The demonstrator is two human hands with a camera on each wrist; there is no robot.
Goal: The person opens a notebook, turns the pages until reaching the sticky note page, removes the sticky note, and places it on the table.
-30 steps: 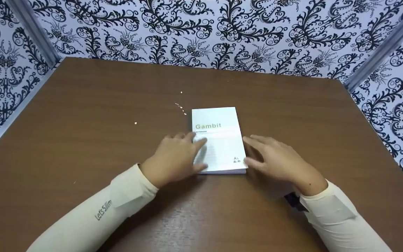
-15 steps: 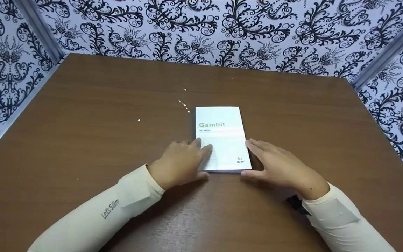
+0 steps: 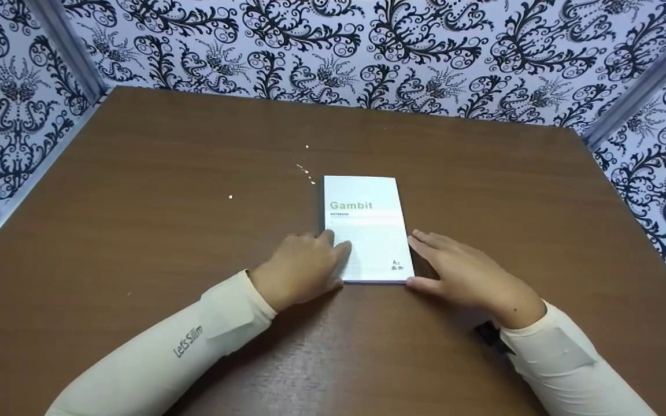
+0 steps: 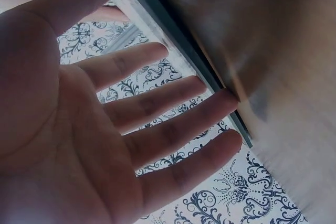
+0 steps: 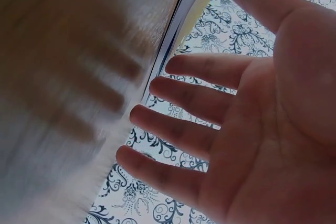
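A: Thing in hand is a white rectangular paper notebook (image 3: 367, 228), closed, flat on the brown wood-grain table (image 3: 136, 231), about mid-table. Cover reads "Gambit" in tan letters, with faint ruled lines below it and a small mark near the near-right corner. Dark spine runs along its left edge.

B: Hands?

A: Left hand (image 3: 301, 268) is at the near-left edge, fingers nearly straight, tips overlapping the cover, gripping nothing. Right hand (image 3: 463, 271) lies flat at the near-right edge, fingers straight alongside the notebook, thumb at the near corner, holding nothing. Both wrist views show spread open palms: left hand (image 4: 79, 129), right hand (image 5: 252, 129). Table is blurred there.

B: Change versus 1 s ago?

A: Right hand has closed in from slightly off the edge to right against it. Left fingers have pulled back a little toward the left edge. Notebook barely shifted. A few white crumbs (image 3: 305, 169) lie on the table far-left of it.
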